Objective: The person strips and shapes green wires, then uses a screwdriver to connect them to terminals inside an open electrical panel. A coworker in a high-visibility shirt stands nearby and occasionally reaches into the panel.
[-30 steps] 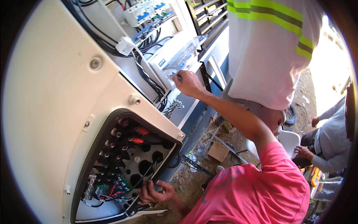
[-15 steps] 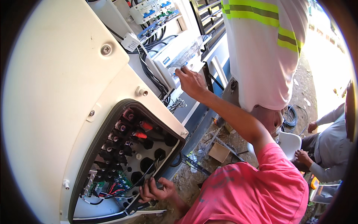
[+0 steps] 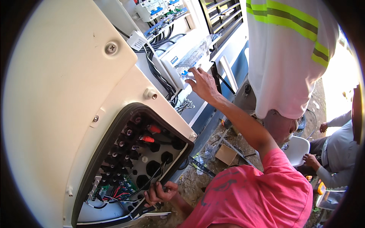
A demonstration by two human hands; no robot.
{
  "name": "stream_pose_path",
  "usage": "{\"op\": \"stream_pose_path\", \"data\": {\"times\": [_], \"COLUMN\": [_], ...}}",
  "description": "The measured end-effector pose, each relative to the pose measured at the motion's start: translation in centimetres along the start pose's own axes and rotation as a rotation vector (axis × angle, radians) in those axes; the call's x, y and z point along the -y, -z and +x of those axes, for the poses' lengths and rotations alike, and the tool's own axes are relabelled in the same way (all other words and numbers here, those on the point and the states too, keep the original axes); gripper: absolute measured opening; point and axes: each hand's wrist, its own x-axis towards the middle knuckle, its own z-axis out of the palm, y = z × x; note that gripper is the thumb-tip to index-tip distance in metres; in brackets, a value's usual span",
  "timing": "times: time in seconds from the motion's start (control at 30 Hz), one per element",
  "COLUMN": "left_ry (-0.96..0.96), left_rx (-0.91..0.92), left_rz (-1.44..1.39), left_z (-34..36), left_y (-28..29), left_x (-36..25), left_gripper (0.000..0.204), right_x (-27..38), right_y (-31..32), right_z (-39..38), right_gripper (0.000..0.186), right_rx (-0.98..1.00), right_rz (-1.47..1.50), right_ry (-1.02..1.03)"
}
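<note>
Containing black terminals (image 3: 121, 143), the open cream housing (image 3: 49, 95) adjoins the left hand (image 3: 161, 193), finger closure indeterminable; right hand (image 3: 205, 85), fingers apart, at white rectangular box (image 3: 182, 51) slanting lengthwise up-right.

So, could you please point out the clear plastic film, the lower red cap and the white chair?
Clear plastic film (image 3: 197, 51): head view, middle of its sheet.
Lower red cap (image 3: 147, 139): head view, on its side.
White chair (image 3: 298, 150): head view, its visible panel.

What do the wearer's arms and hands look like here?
The right sleeve is short and pinkish red, like the shirt, which has a dark print. The right forearm is bare. The right hand and left hand are ungloved; no watch shows. The left sleeve isn't visible.
</note>
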Motion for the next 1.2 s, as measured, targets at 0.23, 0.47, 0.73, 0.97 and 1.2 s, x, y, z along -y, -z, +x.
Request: {"op": "stream_pose_path", "data": {"times": [0.23, 0.47, 0.73, 0.97, 1.2], "left_ry": [0.047, 0.054, -0.049, 1.094, 1.923], "left_rx": [0.054, 0.083, 0.072, 0.996, 0.701], "left_rz": [0.002, -0.005, -0.806, -1.655, -2.592], "left_z": [-0.2, 0.7, -1.7, -1.7, 8.4], "left_y": [0.7, 0.9, 4.0, -11.7, -29.4], "left_x": [-0.2, -0.8, -8.3, -22.2, -25.6], "left_gripper": [0.023, 0.026, 0.037, 0.031, 0.045], "right_x": [1.0, 0.9, 0.7, 0.8, 0.8], "right_y": [-0.7, 0.0, -0.3, -0.2, -0.3], "right_z": [0.2, 0.4, 0.0, -0.9, -0.4], "right_gripper": [0.043, 0.033, 0.018, 0.019, 0.022], "right_rx": [0.092, -0.028, -0.004, -0.013, 0.087], "right_rz": [-0.043, 0.043, 0.037, 0.108, 0.119], "right_ry": [-0.041, -0.046, 0.059, 0.033, 0.001]}}
